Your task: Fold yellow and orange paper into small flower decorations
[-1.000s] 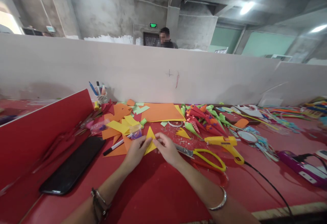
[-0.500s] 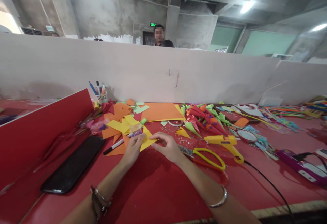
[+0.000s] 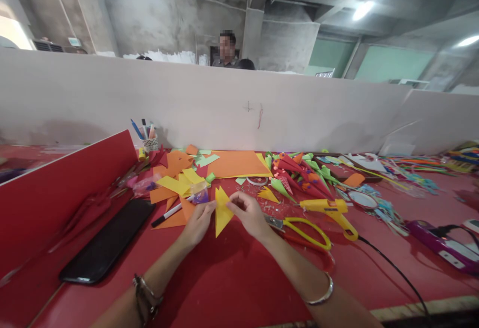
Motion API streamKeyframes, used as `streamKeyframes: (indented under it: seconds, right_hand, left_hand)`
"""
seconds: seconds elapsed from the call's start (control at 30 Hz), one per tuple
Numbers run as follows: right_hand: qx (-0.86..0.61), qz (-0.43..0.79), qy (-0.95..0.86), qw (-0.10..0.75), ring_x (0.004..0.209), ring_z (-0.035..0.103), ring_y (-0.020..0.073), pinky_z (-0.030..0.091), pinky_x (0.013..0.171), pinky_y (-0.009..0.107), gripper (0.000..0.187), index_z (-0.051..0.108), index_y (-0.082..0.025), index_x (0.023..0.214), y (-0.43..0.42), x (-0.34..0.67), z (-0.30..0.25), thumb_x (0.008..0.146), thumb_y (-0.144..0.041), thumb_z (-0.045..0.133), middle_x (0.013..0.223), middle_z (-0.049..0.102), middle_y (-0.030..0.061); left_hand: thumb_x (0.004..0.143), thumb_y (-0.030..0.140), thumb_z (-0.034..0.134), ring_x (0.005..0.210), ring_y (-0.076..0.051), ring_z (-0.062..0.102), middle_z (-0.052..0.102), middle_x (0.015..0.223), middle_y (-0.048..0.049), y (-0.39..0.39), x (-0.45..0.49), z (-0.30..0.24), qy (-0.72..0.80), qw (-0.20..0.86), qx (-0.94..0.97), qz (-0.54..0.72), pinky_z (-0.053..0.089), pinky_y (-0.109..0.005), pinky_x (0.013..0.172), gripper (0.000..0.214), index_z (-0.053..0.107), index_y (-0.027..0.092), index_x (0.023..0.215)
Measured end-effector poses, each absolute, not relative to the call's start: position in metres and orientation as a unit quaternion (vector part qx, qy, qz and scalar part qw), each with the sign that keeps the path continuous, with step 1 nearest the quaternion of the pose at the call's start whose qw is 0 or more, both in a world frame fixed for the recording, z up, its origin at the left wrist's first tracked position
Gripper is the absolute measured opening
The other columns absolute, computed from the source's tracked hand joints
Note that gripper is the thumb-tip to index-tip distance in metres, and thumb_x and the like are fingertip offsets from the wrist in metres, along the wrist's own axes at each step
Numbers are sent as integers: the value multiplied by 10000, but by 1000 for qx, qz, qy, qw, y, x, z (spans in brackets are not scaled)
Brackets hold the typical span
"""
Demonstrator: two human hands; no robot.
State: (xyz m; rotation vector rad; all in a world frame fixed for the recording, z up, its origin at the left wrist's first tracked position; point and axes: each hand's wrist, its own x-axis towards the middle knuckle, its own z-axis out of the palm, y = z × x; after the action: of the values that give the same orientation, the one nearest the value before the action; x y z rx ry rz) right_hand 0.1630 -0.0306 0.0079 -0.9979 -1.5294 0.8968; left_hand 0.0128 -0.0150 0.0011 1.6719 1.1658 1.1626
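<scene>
A yellow paper triangle (image 3: 222,213) stands between my two hands over the red table (image 3: 232,278). My left hand (image 3: 198,223) pinches its left edge and my right hand (image 3: 249,213) pinches its right edge, fingers closed on the paper. The triangle's long point hangs down toward me. Just right of my right hand lie yellow-handled scissors (image 3: 305,232) and a yellow glue gun (image 3: 331,210). A black marker (image 3: 170,213) lies left of my left hand on orange paper scraps.
A black phone (image 3: 107,245) lies at the left beside a red divider (image 3: 56,193). Orange and yellow paper sheets (image 3: 235,164), coloured paper cones (image 3: 299,173) and a pen cup (image 3: 148,141) sit farther back. A purple power strip (image 3: 441,248) lies at right. A person stands behind the white partition.
The yellow triangle has been turned and lifted between my hands, its point now hanging toward me. The person behind the partition has shifted left.
</scene>
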Motion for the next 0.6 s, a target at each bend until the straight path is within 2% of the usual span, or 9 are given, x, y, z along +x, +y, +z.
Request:
streamKeyframes:
  seconds: [0.13,0.3,0.4,0.6]
  right_hand:
    - [-414,361,-653,522,576,420,93,334,545,212,177,539,-170,706,-32,162,8,756,-340,549,610,465,-36]
    - [-385,429,-618,535,687,516,121,414,653,243,196,571,-168,827,-29,162,5,731,-340,578,740,566,-2]
    - [-398,429,-597,548,702,539,131,436,665,250,189,564,-178,789,-28,163,5,735,-358,571,735,577,-1]
    - [-396,401,-615,551,680,534,123,438,662,245,163,536,-182,726,-29,164,8,773,-338,525,688,552,-12]
  left_hand:
    - [739,473,448,570,-140,466,522,576,4,-15,15,3,427,420,689,409,389,-231,509,360,544,147,618]
    - [776,467,430,650,-151,497,554,691,-7,-14,17,5,412,425,679,435,428,-253,605,344,539,141,760]
    - [783,475,425,664,-157,508,569,713,-12,-14,16,5,408,429,678,436,441,-260,615,350,544,145,781]
    - [793,421,426,807,-177,538,607,843,-25,-16,16,6,372,455,688,426,445,-280,748,303,554,162,884]
